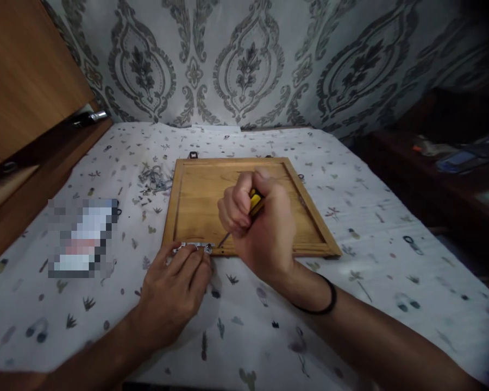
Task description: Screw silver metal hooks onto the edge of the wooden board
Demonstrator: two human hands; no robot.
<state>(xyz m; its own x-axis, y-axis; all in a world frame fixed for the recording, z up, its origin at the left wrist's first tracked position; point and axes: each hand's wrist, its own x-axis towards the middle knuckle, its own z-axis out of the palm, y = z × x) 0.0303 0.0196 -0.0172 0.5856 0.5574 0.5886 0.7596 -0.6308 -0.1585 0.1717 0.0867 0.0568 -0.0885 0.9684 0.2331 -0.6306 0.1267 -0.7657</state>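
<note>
A framed wooden panel [212,201] lies flat on the patterned cloth. My left hand [177,285] holds a small metal fitting [206,248] against the left part of the panel's near rail, its fingers bent over the piece and covering much of it. In my right hand [264,228] is a screwdriver [256,201] with a yellow and black handle, the fist wrapped round it above the panel. Its thin shaft slants down and left to the near rail, just right of the fitting. Whether the tip touches the wood I cannot tell.
A pile of metal hardware [155,178] lies left of the panel, with small loose pieces beside it. Further left is a blurred-out flat object [85,236]. Wooden furniture [32,81] borders the left side; patterned wallpaper [244,60] rises behind. Dark clutter stands at the right.
</note>
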